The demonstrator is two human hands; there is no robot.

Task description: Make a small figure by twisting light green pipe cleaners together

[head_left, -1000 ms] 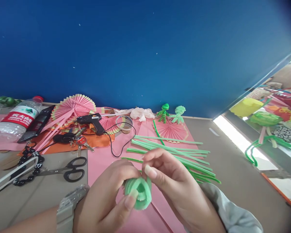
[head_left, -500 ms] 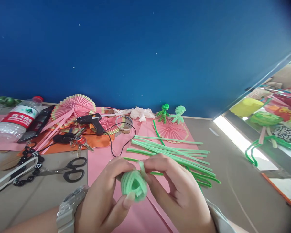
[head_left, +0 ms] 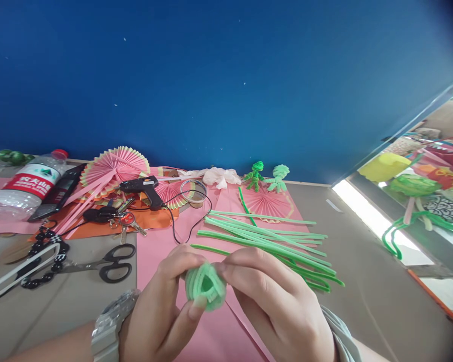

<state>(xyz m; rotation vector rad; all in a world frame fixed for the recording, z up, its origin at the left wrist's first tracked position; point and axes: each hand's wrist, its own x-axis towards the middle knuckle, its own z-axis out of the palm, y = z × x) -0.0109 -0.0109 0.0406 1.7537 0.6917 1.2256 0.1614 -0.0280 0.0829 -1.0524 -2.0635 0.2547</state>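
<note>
A light green pipe-cleaner coil [head_left: 200, 277], wound into a hollow ball, sits between my two hands. My left hand [head_left: 162, 301] is closed round its left side, with the thumb pressed on the front by the opening. On the right side, the fingertips of my right hand [head_left: 275, 296] pinch the coil's edge; any strand end there is hidden by the fingers. Just beyond my hands, several loose green pipe cleaners [head_left: 264, 240] lie on pink paper [head_left: 154, 256]. Two small green pipe-cleaner figures, one dark [head_left: 254, 176] and one pale [head_left: 279, 178], stand at the back.
To the left lie scissors [head_left: 115, 264], keys [head_left: 126, 219], a black glue gun [head_left: 145, 190], a bead bracelet [head_left: 35, 283] and a water bottle [head_left: 30, 183]. Pink paper fans [head_left: 115, 171] and a tape roll [head_left: 194, 193] rest near the blue panel [head_left: 211, 90].
A short strand end that stuck up between my right fingertips is now covered by them. My right hand has turned over the coil's edge, and the coil has shifted slightly left.
</note>
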